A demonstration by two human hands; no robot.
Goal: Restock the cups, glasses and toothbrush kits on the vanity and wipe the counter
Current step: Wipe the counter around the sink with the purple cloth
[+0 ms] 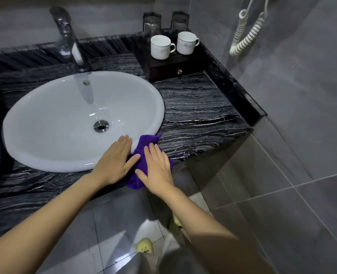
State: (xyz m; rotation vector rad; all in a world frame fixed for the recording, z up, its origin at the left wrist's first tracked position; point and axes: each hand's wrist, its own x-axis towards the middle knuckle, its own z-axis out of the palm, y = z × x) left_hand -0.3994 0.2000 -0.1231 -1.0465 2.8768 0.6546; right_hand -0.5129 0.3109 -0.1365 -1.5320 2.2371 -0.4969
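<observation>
Diagonally laid purple cloth (143, 142), tip pointing far-right

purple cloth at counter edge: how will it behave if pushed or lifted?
Probably floppy: the purple cloth lies crumpled under the flat left hand and right hand. Pushed, it likely bunches rather than slides whole. Its near end seems to overhang the counter edge, so it may slip off.

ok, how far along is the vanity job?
Done: two cups and two glasses stand on the dark box. In hand: left hand and right hand press the cloth flat on the counter at its front edge, by the sink. Left: no toothbrush kits in view, and I can't tell how much counter is wiped.
</observation>
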